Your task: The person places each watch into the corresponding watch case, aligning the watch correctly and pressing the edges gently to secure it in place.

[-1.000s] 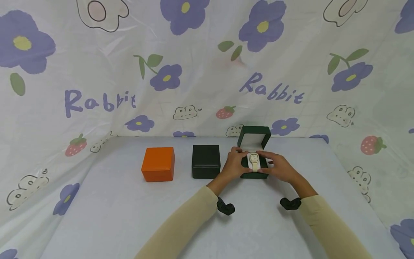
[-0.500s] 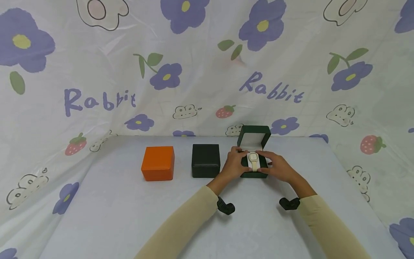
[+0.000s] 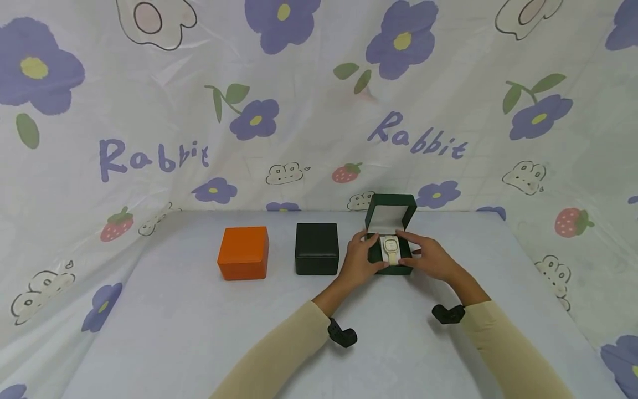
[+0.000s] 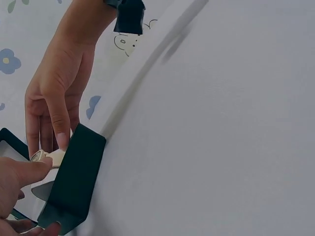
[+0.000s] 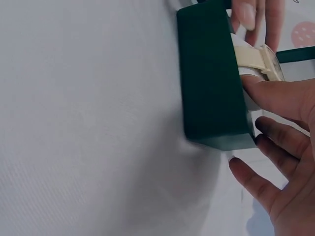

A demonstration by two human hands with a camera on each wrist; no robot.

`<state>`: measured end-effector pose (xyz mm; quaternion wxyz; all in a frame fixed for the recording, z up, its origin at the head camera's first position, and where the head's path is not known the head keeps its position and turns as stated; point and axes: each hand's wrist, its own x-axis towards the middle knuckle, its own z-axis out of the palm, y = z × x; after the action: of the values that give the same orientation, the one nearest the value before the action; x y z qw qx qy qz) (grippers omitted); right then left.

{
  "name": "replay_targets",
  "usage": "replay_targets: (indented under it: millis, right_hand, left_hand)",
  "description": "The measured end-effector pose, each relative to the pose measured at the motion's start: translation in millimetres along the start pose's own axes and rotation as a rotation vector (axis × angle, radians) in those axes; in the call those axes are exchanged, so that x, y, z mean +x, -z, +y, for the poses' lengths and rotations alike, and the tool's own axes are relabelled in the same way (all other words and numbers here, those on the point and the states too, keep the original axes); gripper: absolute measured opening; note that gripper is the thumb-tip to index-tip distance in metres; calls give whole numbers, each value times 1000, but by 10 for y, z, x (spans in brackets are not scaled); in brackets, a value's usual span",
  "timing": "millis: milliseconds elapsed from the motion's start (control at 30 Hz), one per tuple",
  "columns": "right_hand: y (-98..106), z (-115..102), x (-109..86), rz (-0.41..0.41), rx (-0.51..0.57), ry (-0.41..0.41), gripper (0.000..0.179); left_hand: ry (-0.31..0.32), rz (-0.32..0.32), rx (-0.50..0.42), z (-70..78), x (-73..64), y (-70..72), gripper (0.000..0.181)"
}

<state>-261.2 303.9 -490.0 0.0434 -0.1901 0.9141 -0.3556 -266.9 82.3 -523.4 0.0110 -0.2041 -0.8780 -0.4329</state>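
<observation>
A cream watch wrapped round a white cushion sits in the green watch box, whose lid stands raised at the back. Along the box's left side is my left hand, thumb and forefinger spread apart, with a strip of green lining between it and the watch in the head view. My right hand pinches the cushion's right side, its thumb against it in the right wrist view. The cushion bulges above the box rim; its underside is hidden.
Left of the green box stands a shut black box, and farther left a shut orange box. All are on the white tabletop. A printed curtain hangs behind the table's back edge.
My left hand has shifted slightly left, away from the watch, baring the box's left lining. The right hand stays where it was. The watch and boxes have hardly moved.
</observation>
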Motion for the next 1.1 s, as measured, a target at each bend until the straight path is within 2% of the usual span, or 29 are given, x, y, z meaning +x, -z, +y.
replay_targets:
  millis: [167, 333, 533, 700, 800, 933, 1100]
  right_hand:
    - [105, -22, -16, 24, -1, 13, 64]
    - [277, -88, -31, 74, -30, -16, 47]
    - [520, -213, -15, 201, -92, -23, 34]
    - [738, -300, 33, 319, -76, -51, 34]
    - [848, -329, 96, 351, -43, -79, 35]
    - [928, -357, 203, 351, -20, -97, 40]
    - [911, -376, 332, 323, 8, -116, 49]
  left_hand:
    - [1, 24, -50, 0, -52, 12, 83]
    - [27, 7, -93, -16, -75, 13, 94]
    - [37, -13, -148, -66, -107, -10, 100]
    - [58, -18, -189, -65, -109, -37, 101]
    - [66, -27, -203, -58, -110, -43, 100]
    - [71, -31, -210, -79, -116, -62, 100]
    - [58, -26, -234, -114, -114, -76, 101]
